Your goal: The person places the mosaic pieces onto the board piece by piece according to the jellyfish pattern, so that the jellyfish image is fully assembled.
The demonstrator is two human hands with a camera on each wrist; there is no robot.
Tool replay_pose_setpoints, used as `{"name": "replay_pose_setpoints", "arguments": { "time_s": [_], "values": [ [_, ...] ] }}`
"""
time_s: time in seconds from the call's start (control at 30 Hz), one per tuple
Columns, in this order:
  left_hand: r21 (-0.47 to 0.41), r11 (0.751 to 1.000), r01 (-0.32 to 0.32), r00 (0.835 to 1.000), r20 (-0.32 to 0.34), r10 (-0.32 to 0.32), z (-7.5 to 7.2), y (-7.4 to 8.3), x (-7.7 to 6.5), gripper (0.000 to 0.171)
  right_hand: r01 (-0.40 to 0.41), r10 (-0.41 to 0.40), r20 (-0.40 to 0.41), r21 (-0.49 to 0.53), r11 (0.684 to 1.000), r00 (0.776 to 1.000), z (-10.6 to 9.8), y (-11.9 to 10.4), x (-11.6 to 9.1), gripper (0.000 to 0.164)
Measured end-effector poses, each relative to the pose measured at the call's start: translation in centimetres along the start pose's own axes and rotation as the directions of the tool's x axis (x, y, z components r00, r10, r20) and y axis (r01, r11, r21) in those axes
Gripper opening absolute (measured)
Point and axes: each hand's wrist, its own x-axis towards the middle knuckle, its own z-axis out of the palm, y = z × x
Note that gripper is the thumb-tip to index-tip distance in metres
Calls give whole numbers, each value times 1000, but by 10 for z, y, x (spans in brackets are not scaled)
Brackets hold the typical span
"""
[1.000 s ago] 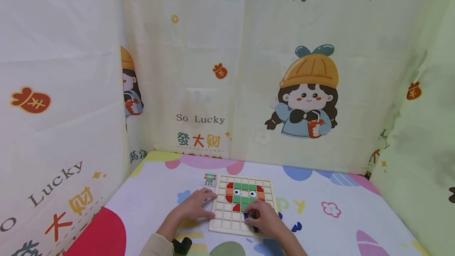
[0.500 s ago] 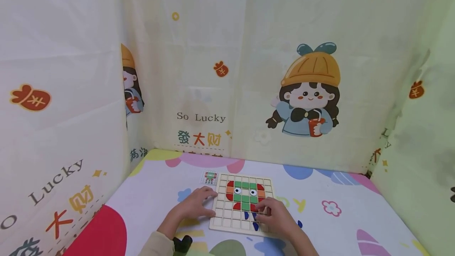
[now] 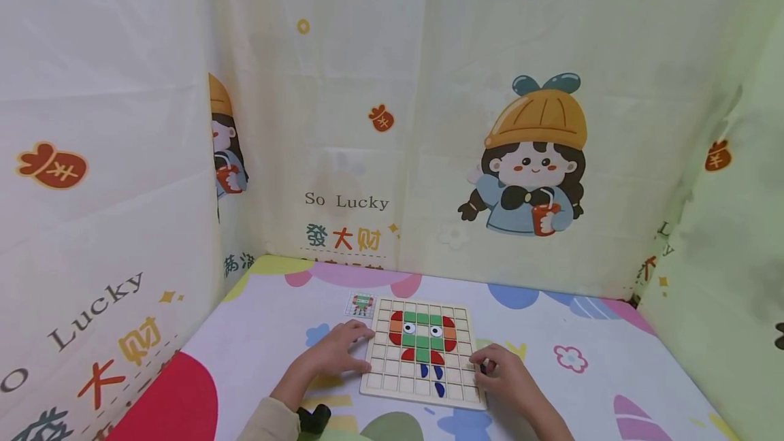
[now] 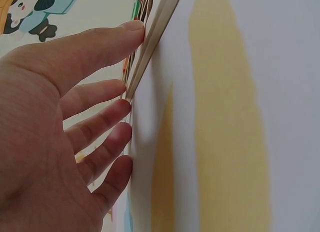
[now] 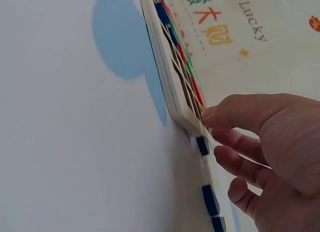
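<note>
A square wooden grid board (image 3: 392, 383) lies on the table, bearing a figure of green, red and orange tiles with two eye tiles. Below these sit several blue pieces (image 3: 439, 389). At the board's left edge rests my left hand (image 3: 333, 349), thumb and fingers spread; the left wrist view shows its fingertips (image 4: 134, 27) right at the edge. My right hand (image 3: 505, 376) is beside the board's right edge, fingers loosely bent over loose blue pieces (image 5: 210, 199) on the table. A gap shows between thumb and forefinger in the right wrist view.
A small picture card (image 3: 360, 305) with a similar figure lies at the board's upper left corner. The table has a colourful printed cover (image 3: 569, 332). Printed cloth walls (image 3: 429, 155) stand behind and at both sides.
My right hand has moved off the lower part of the board to the right, uncovering the blue pieces and a red piece there. The left hand has stayed at the left edge.
</note>
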Motion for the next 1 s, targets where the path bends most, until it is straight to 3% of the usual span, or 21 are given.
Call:
{"name": "replay_pose_setpoints", "arguments": {
  "time_s": [0.43, 0.6, 1.0],
  "values": [
    [-1, 1000, 5, 1000, 0, -5, 2, -1, 2, 62, -69, 69, -54, 0, 998, 996, -2, 14, -2, 28],
    [1, 1000, 9, 1000, 1, -9, 2, -2, 2, 63, -44, 43, -60, -7, 999, 997, -1, 16, -2, 29],
    [7, 1000, -1, 1000, -10, 1, 2, -1, 1, 62, -66, 65, -58, -23, 998, 996, -3, 16, -2, 21]
  ]
}}
